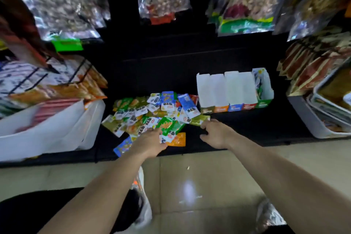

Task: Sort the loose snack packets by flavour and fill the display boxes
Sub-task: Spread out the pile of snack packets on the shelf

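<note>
Glossy plastic film is what the job is about: the loose snack packets (pixel 152 112) lie in a mixed heap on the black shelf (pixel 247 129), greens, blues, whites and olives overlapping. An orange packet (pixel 178 139) and a blue packet (pixel 123 146) have slid to the near edge. Just right of the heap stand the display boxes (pixel 235 89) in a row, with olive, orange, blue, red and green fronts. Only the green box (pixel 265 102) at the far right shows packets inside; the other four look white and bare within.

The left hand (pixel 150 142) lies over the near side of the heap, beside a green packet (pixel 167 124). Its fingers are laid among the packets, and whether they pinch one or only rest there I cannot tell. The right hand (pixel 215 133) is loosely spread, thumb held apart, its fingers (pixel 205 124) touching the end of an olive packet (pixel 199 120) at the heap's right edge without closing on it.

These sachets should be very light, soft and slippery, likely to skate over each other and drag neighbours along. A flat sealed end seam is probably the best hold, pinched between thumb and forefinger. Sliding one clear of the heap first would make lifting easier, and squeezing the middle might crush the contents
</note>
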{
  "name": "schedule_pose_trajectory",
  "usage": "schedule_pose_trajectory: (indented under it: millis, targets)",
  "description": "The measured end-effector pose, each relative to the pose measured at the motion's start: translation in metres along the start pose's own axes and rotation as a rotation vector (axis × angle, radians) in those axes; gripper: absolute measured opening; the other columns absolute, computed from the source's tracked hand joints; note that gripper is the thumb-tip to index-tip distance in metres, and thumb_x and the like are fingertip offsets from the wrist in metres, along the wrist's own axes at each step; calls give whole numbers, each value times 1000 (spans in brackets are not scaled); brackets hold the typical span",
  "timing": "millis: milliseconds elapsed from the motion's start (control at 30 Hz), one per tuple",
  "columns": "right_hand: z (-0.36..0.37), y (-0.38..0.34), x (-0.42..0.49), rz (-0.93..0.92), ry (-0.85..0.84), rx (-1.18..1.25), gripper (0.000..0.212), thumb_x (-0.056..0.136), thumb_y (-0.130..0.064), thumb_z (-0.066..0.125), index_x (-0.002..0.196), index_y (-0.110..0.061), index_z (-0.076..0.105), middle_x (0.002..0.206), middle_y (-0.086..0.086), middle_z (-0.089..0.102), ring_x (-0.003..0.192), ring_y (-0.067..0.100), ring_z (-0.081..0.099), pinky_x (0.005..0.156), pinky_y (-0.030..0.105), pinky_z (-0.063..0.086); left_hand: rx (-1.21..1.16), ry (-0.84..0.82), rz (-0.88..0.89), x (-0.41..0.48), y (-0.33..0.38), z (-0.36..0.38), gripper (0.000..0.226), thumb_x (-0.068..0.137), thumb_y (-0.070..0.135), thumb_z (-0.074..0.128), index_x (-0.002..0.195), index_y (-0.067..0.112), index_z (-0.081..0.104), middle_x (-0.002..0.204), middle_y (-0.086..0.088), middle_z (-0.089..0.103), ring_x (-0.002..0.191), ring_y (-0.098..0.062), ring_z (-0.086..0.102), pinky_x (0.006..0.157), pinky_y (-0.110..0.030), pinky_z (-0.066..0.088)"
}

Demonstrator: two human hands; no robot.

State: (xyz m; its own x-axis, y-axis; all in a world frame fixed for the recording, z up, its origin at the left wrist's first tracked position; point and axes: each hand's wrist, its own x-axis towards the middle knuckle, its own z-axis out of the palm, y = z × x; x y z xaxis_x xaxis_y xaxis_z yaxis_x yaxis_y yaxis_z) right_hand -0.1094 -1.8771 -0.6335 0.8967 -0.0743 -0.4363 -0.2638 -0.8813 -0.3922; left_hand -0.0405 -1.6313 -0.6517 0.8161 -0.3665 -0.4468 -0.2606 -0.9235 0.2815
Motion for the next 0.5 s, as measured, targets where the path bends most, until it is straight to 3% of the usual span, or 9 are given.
schedule_pose_trajectory:
  millis: [133,267,367,433,500]
  targets:
    - [65,-11,65,-1,-82,33,66,96,-35,57,155,-19,32,153,10,38,136,32,46,107,44,44,-128,46,-67,30,-48,43,56,98,40,57,148,23,39,147,-3,44,123,-27,53,97,-42,50]
    - [122,-19,123,-55,-71,-111,70,94,-37,55,156,-25,25,159,4,23,138,33,34,107,49,40,-178,114,-89,66,-71,79,57,96,35,60,148,24,40,149,-2,42,136,-24,38,105,-40,41]
    - [155,-19,148,-144,-23,-195,69,97,-45,51,156,-33,18,166,-4,8,148,30,21,114,51,30,-143,185,-55,96,-69,93,58,94,34,60,147,22,41,147,-3,44,133,-26,37,104,-41,41]
    - [172,-12,151,-160,9,-194,62,99,-47,46,154,-38,20,167,-8,7,149,28,17,117,51,25,-76,256,-9,116,-64,97,56,94,35,60,147,25,43,147,-1,44,132,-27,37,104,-40,40]
    - [181,2,145,-162,80,-211,53,99,-42,45,150,-35,32,164,-8,21,146,27,26,116,47,28,-11,288,31,135,-57,99,54,94,39,60,146,30,45,150,3,40,134,-27,35,102,-40,42]
